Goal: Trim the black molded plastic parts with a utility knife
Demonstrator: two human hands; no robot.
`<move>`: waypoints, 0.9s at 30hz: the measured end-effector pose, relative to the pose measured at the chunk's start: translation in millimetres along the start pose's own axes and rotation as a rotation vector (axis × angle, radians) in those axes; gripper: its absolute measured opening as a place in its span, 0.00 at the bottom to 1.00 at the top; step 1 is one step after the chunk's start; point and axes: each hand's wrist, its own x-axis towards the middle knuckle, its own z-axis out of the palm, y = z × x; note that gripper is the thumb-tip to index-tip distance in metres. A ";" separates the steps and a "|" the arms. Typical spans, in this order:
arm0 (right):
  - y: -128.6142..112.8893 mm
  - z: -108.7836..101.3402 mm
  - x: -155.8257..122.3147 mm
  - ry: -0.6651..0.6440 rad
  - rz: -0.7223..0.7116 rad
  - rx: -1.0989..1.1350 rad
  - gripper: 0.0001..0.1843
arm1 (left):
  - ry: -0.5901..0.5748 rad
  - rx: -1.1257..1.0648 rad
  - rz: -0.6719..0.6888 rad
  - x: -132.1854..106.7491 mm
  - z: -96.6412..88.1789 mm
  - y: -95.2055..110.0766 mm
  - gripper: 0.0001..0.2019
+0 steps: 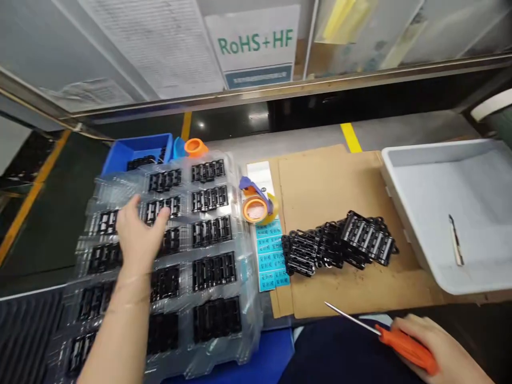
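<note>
Left hand [140, 234] laid palm-down on a clear plastic blister tray [246, 298], its fingers [134, 209] held apart and clamped on nothing, with black plastic frames [214, 272] seated in rows of cavities beneath and to the right of those fingers. Right hand [424, 341] well apart from the left, low in the view above dark trousers [340, 352], its fingers [412, 322] curled together and clamped on the orange handle of a screwdriver [406, 349], the thin steel shaft angled away from them toward a pile of loose black frames [340, 245]. That pile heaped on a brown cardboard sheet [320, 181], beyond the tip of the shaft and not touching it. Between the left fingers and the pile, a strip of blue labels [270, 256] and a roll of tape in a dispenser [256, 208], both beside the tray's right edge. Farther past the left fingers, a blue plastic bin [138, 154] with more black frames inside and an orange object [196, 146] next to it. Far to the right of both hands, a grey plastic tote [452, 213] holding one slim tool [456, 240], and high above, a green-lettered RoHS+HF sign [256, 42].
</note>
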 end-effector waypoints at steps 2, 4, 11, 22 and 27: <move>-3.4 -6.0 3.0 -0.074 0.003 0.059 0.08 | -0.127 -0.118 0.229 -43.6 7.5 59.6 0.28; -4.9 -10.6 5.8 -0.065 0.024 0.103 0.09 | -0.283 -0.176 0.373 -96.6 23.8 118.4 0.25; 14.2 -14.0 10.0 -0.079 -0.013 0.125 0.11 | -0.547 -0.301 0.311 -195.5 86.6 212.2 0.37; 10.8 -28.2 20.6 -0.149 -0.070 0.222 0.14 | -0.795 -0.727 -0.250 -219.4 43.3 186.4 0.31; 11.5 -26.8 23.0 -0.181 -0.040 0.224 0.11 | -0.802 -0.918 -0.531 -228.5 31.7 167.3 0.28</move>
